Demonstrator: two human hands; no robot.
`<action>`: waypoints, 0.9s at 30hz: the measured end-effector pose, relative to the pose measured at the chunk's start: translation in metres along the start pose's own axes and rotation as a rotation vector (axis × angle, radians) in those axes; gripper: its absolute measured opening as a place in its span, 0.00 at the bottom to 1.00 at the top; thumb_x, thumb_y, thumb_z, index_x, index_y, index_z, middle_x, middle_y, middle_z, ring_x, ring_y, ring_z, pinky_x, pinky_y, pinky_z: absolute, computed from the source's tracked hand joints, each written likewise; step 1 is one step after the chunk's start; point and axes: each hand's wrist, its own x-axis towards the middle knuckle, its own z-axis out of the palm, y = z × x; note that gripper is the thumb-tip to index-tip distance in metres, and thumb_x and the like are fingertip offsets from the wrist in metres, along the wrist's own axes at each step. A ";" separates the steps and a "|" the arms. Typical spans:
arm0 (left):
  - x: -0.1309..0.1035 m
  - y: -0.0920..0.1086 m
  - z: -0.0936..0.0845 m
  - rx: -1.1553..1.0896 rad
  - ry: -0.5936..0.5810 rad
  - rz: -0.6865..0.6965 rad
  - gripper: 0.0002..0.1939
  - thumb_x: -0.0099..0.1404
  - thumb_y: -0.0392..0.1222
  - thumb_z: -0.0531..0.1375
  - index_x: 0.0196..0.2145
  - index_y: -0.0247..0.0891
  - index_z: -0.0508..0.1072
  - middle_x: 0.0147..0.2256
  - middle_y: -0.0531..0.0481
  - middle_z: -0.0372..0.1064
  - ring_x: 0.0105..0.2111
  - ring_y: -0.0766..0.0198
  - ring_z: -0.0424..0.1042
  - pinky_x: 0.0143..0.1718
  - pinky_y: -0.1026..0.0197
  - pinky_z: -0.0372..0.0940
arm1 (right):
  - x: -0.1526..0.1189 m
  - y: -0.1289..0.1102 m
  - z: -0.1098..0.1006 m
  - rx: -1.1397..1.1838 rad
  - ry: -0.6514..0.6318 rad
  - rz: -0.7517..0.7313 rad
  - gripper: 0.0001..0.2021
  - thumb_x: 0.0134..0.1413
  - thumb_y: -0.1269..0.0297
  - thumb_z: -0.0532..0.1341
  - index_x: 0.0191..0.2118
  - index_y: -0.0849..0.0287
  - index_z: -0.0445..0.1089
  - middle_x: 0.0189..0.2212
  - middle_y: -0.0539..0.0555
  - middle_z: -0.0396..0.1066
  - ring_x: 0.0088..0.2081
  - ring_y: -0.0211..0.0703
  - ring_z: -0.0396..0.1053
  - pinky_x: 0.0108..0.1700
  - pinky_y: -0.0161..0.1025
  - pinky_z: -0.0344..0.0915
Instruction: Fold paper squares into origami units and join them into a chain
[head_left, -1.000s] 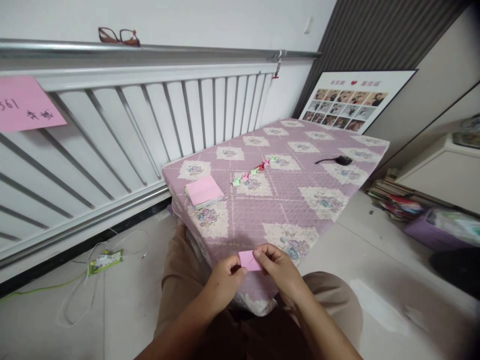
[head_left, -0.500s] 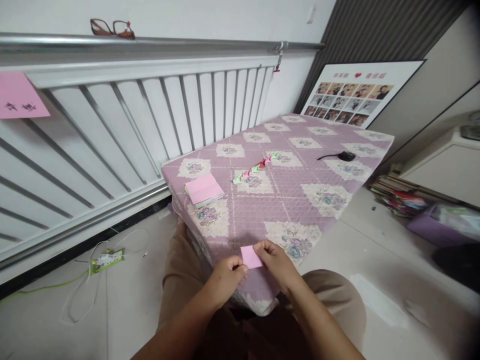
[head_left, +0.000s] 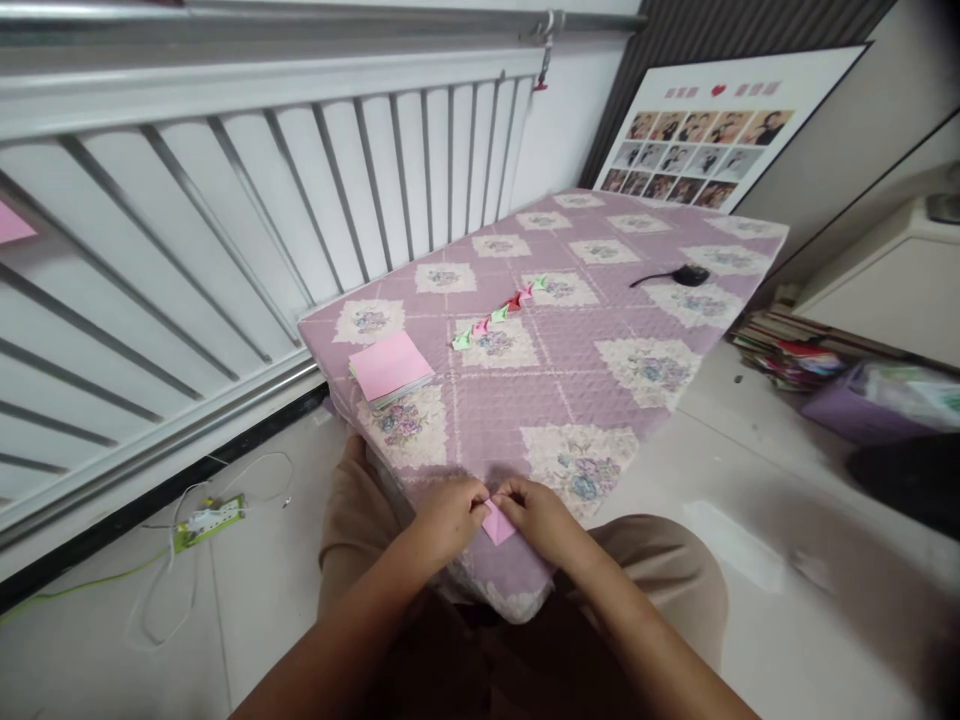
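A small folded piece of pink paper [head_left: 498, 524] is pinched between both hands above the near corner of the table. My left hand [head_left: 455, 515] grips its upper left edge, fingers closed. At the upper right edge, my right hand [head_left: 538, 515] pinches it too, close against the left fingertips. One corner of the paper points down toward me, and its top is partly hidden by the fingers. Farther left on the cloth lies a stack of square paper [head_left: 391, 366] with a pink sheet uppermost. Beyond it, several small folded paper pieces [head_left: 500, 315] in green, pink and red form a slanting row.
A purple floral cloth [head_left: 555, 400] covers the table. A black object with a cord [head_left: 688, 275] lies at its far right. Along the left runs a white radiator [head_left: 337, 190]; a photo board [head_left: 697, 125] leans behind. On the floor are a power strip [head_left: 208, 522] and a purple box [head_left: 847, 405].
Both hands have drawn closer together at the paper's top. The pink paper has turned from a flat square to corner-down. My view has tilted lower, so the glasses are out of sight.
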 end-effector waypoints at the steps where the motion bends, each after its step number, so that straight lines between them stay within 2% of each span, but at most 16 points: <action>1: 0.002 0.000 0.001 0.025 -0.017 -0.007 0.06 0.61 0.37 0.56 0.33 0.39 0.74 0.33 0.51 0.73 0.34 0.62 0.69 0.36 0.63 0.60 | -0.001 0.001 -0.001 -0.053 0.017 -0.014 0.07 0.53 0.62 0.55 0.29 0.57 0.68 0.25 0.49 0.69 0.29 0.40 0.65 0.32 0.36 0.59; 5: 0.006 -0.004 0.004 0.043 -0.034 -0.013 0.06 0.62 0.38 0.56 0.34 0.40 0.74 0.35 0.51 0.72 0.35 0.62 0.68 0.37 0.63 0.59 | -0.006 0.008 -0.008 -0.250 0.091 -0.083 0.04 0.52 0.66 0.57 0.33 0.57 0.69 0.29 0.51 0.69 0.32 0.42 0.67 0.35 0.38 0.60; 9: 0.006 -0.005 0.004 0.074 -0.018 0.007 0.06 0.62 0.37 0.56 0.34 0.39 0.73 0.36 0.50 0.69 0.37 0.62 0.68 0.39 0.63 0.60 | -0.013 0.015 -0.010 -0.366 0.073 -0.199 0.05 0.53 0.68 0.59 0.36 0.57 0.71 0.33 0.54 0.69 0.37 0.45 0.67 0.39 0.39 0.63; 12: 0.007 -0.005 0.002 0.085 -0.043 0.001 0.06 0.62 0.37 0.56 0.35 0.39 0.73 0.37 0.50 0.69 0.38 0.62 0.67 0.40 0.62 0.60 | -0.013 0.018 -0.008 -0.432 0.082 -0.222 0.06 0.53 0.67 0.61 0.38 0.57 0.72 0.33 0.55 0.69 0.37 0.46 0.68 0.39 0.41 0.64; 23: 0.010 -0.005 -0.001 0.104 -0.091 0.012 0.05 0.61 0.35 0.56 0.34 0.39 0.71 0.36 0.51 0.68 0.35 0.63 0.66 0.37 0.62 0.57 | -0.011 0.021 -0.007 -0.421 0.120 -0.272 0.02 0.52 0.68 0.63 0.33 0.56 0.69 0.31 0.53 0.68 0.34 0.44 0.66 0.37 0.39 0.62; 27: 0.012 -0.008 -0.002 0.134 -0.138 0.042 0.03 0.60 0.37 0.57 0.33 0.39 0.71 0.34 0.52 0.66 0.33 0.63 0.65 0.34 0.63 0.56 | -0.009 0.023 -0.008 -0.422 0.109 -0.295 0.05 0.52 0.66 0.64 0.29 0.56 0.66 0.29 0.52 0.67 0.33 0.43 0.65 0.35 0.38 0.61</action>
